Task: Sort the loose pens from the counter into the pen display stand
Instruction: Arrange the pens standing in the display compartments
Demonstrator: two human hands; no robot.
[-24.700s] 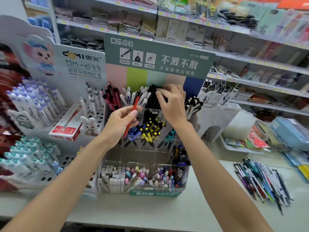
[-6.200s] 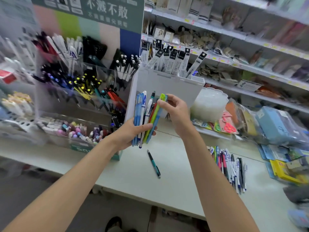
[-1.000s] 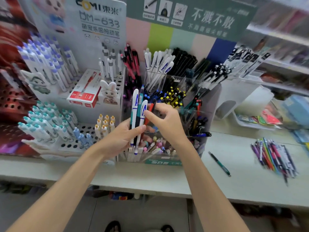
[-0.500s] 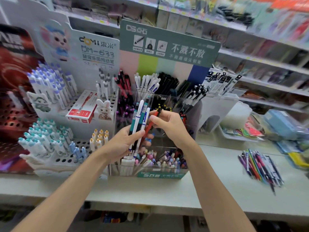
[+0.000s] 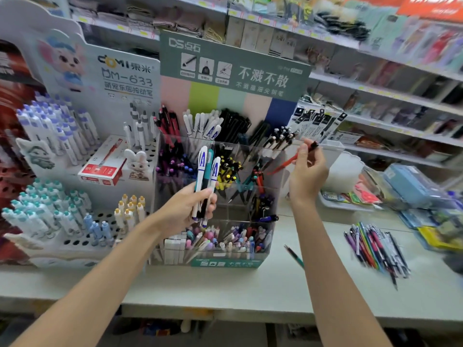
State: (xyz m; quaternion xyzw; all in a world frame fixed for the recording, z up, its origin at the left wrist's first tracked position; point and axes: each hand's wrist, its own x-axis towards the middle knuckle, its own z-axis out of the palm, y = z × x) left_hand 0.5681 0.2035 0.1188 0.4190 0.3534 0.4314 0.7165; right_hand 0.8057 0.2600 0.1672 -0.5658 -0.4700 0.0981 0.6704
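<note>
Red plastic: a slim red pen (image 5: 287,162) is pinched near its dark top end between the thumb and fingertips of my right hand (image 5: 307,172). I hold it raised at the right edge of the clear acrylic pen display stand (image 5: 226,263), with its tip slanting down and left toward the middle row of compartments. My left hand (image 5: 184,211) is wrapped round a small upright bundle of pens (image 5: 206,171), white and teal, in front of the stand. On the pale tabletop (image 5: 250,291), a heap of loose pens (image 5: 375,249) lies to the far right. One teal pen (image 5: 293,255) lies alone just right of the stand. I judge these pens light, stiff and smooth, so likely to slip or roll. A pinch on the upper barrel leaves the tip free to steer into a crowded compartment. The stand's thin clear walls look rigid.
</note>
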